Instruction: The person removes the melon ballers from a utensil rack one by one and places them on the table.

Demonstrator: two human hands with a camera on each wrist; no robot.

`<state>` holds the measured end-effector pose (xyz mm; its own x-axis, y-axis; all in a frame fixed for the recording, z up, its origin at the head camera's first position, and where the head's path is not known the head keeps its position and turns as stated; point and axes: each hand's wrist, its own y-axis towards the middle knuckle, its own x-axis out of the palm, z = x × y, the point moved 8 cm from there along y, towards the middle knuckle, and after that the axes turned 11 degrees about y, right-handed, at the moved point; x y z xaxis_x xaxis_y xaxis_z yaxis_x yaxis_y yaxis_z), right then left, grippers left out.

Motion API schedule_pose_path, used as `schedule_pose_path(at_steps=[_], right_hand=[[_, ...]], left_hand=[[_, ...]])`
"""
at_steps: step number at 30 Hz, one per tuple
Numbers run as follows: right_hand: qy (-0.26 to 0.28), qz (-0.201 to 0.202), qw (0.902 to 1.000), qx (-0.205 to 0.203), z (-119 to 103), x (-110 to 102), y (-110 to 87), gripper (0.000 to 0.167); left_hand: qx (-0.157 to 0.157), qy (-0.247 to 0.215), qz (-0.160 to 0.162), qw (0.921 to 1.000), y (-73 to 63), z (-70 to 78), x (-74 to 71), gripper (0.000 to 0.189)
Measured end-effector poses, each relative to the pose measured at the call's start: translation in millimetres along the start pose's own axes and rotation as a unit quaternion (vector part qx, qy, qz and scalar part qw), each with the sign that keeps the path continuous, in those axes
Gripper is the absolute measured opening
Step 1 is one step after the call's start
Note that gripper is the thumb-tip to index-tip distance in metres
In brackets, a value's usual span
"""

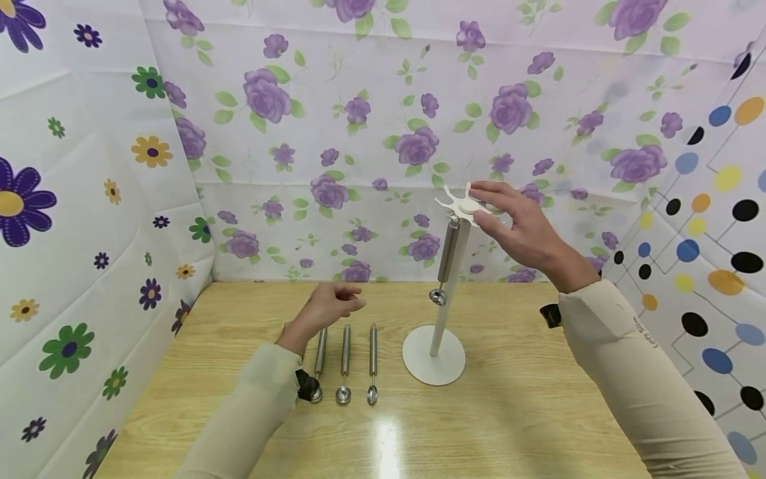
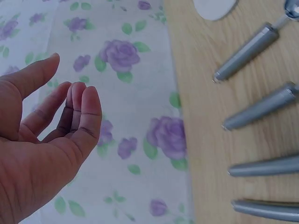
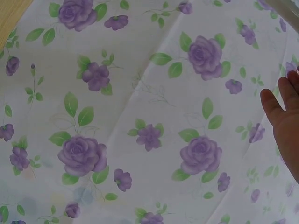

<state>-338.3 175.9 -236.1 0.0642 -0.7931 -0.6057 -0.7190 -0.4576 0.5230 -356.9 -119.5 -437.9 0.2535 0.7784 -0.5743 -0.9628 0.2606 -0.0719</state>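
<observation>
Nearest the head camera, a bare stretch of the wooden counter [image 1: 479,426] is seen, with two beige sleeves entering from the bottom edge.

Left to right:

- Left hand [image 1: 332,307] is held just above the far ends of the tools, fingers loosely curled, nothing gripped. The left wrist view confirms it: palm empty, fingers relaxed, tools below and apart.
- Row of metal scoop tools [image 1: 345,362] is laid flat on the counter, handles pointing away, scoop ends toward the camera. Three are seen clearly in the head view; a fourth is partly hidden under the left wrist. Four handles [image 2: 261,107] are counted in the left wrist view.
- White rack stand [image 1: 433,356] is placed upright just right of the row, round base on the counter.
- One scoop tool [image 1: 447,259] is already hung from the rack's top, close along the pole, scoop end down.
- Right hand [image 1: 514,223] is held at the rack's pronged top [image 1: 457,203], fingers fairly straight, touching or just beside it; contact cannot be confirmed. Nothing is gripped.

Judged progress: one tool hung, four left on the counter, so roughly a fifth done. No tool is in hand at present.
</observation>
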Motion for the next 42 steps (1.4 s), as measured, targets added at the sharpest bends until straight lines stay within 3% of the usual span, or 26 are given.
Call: schedule_pose_path(at_steps=[8, 14, 21, 26, 34, 42], right_hand=[[-0.009, -0.003, 1.0000, 0.000, 2.6, 0.2, -0.3, 0.054], [-0.007, -0.002, 1.0000, -0.002, 2.0, -1.1, -0.4, 0.049], [-0.010, 0.000, 0.9999, -0.003, 0.7, -1.8, -0.6, 0.046], [-0.008, 0.003, 0.9999, -0.006, -0.3, -0.6, -0.2, 0.044], [-0.004, 0.008, 0.9999, -0.009, -0.9, -1.8, -0.7, 0.043], [0.005, 0.006, 0.9999, -0.014, 0.0, -1.2, -0.7, 0.043]], left_hand=[[0.025, 0.013, -0.013, 0.9995, 7.2, 21.1, 7.7, 0.037], [0.055, 0.014, -0.022, 0.9981, 9.7, 36.4, 10.3, 0.036], [0.111, 0.029, -0.042, 0.9926, 13.8, 69.2, 14.5, 0.036], [0.133, 0.040, -0.043, 0.9893, 13.8, 96.7, 18.8, 0.036], [0.180, 0.008, -0.048, 0.9824, 18.5, 128.7, 34.9, 0.034], [0.178, -0.014, -0.064, 0.9817, 18.6, 141.5, 47.2, 0.038]])
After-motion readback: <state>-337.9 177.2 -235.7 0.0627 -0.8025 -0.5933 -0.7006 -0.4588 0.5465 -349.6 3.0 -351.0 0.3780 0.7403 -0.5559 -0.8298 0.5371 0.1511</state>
